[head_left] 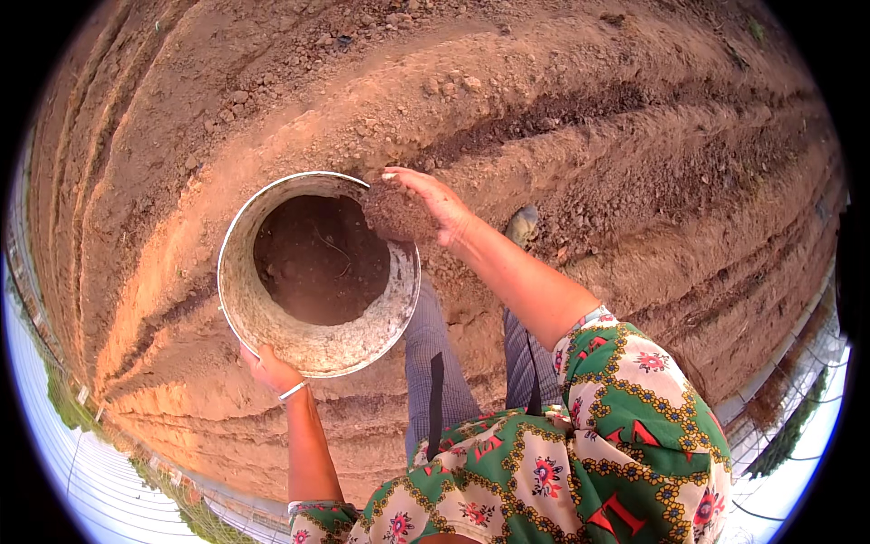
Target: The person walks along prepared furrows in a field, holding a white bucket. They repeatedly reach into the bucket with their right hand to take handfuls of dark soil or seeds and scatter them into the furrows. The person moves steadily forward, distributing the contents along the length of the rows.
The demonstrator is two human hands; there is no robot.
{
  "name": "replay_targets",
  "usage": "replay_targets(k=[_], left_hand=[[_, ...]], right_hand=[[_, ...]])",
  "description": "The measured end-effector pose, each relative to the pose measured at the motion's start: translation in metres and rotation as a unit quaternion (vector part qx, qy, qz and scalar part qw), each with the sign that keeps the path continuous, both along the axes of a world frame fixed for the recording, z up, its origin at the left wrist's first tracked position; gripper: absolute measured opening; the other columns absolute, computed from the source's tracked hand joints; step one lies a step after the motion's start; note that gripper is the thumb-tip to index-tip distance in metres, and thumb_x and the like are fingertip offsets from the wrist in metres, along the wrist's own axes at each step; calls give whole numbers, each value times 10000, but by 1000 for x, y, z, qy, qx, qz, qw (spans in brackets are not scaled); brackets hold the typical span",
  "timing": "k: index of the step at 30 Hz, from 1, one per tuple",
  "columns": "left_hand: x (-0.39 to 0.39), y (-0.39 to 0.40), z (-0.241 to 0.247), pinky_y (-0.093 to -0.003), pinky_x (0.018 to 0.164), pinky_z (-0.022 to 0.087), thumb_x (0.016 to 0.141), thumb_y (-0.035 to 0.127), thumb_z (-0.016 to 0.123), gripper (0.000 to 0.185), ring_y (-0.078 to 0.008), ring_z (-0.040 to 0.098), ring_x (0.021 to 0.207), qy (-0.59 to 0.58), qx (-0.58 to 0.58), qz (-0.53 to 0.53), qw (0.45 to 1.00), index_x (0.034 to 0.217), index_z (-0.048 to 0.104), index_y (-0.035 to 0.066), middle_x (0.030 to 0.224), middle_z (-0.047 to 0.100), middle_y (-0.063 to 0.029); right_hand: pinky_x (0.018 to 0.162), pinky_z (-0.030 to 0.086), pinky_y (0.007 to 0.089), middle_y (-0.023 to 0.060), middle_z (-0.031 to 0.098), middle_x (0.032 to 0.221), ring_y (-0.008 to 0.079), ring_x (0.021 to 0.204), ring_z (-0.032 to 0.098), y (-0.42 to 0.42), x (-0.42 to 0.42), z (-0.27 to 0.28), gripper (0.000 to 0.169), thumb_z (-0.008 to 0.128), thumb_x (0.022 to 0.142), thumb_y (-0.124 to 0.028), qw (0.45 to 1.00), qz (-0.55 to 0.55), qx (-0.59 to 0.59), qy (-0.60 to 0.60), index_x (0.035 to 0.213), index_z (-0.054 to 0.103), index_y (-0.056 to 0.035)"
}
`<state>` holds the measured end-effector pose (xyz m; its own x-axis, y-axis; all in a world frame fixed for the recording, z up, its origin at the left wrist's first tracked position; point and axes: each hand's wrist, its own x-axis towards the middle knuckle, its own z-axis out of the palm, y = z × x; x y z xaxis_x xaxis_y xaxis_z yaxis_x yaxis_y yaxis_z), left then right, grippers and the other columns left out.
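Note:
A white bucket (pixel 380 343) with a soiled inner wall is held up before me, its mouth facing the camera. Dark, fine soil (pixel 319 272) lies inside it, with a thin pale root or stem on top. My left hand (pixel 272 369), with a pale band at the wrist, grips the bucket's rim at the lower left. At the rim's upper right, my right hand (pixel 435 204) is cupped around a heap of loose brown soil (pixel 401 212), part of which hangs over the bucket's edge.
Ridges and furrows of bare soil (pixel 612 156) run all around, with a dark furrow (pixel 530 122) beyond my right hand. Small clods are scattered at the top. My shoe (pixel 523 224) stands on the soil right of the bucket. A greenhouse-like frame shows at the lower edges.

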<state>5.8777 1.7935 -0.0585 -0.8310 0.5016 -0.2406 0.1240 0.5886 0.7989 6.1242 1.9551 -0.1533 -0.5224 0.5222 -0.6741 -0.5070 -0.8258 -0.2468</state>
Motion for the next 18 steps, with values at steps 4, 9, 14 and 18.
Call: replay_targets(k=[4,9,14,18], left_hand=[[-10,-5,-8,-330,849,349,679,40,347,488,-252,443,984,5,19,-15,1000,1155,384,-57,1114,439,-170],[-11,-4,-11,-331,838,361,673,38,348,492,-259,450,972,1,33,-4,999,1154,383,-61,1107,441,-171],[-8,-2,-6,-333,827,370,669,43,362,489,-262,459,954,-25,35,11,999,1148,390,-57,1102,445,-170],[-4,4,-4,-332,830,369,677,41,360,481,-259,458,958,19,0,-13,1000,1146,389,-59,1107,443,-169]], right_hand=[[722,471,336,88,571,936,206,840,560,22,43,-24,297,568,724,-243,989,-25,-32,-141,971,551,-79],[804,426,395,105,538,1044,240,927,530,14,57,-105,385,615,678,-323,979,-46,-144,-134,986,563,-97],[813,428,404,111,575,964,263,887,545,-14,68,-173,277,542,733,-276,967,-140,-210,-29,916,561,-68],[812,422,428,104,571,982,282,895,538,-13,99,-145,277,508,751,-275,953,-251,-160,55,941,552,-78]])
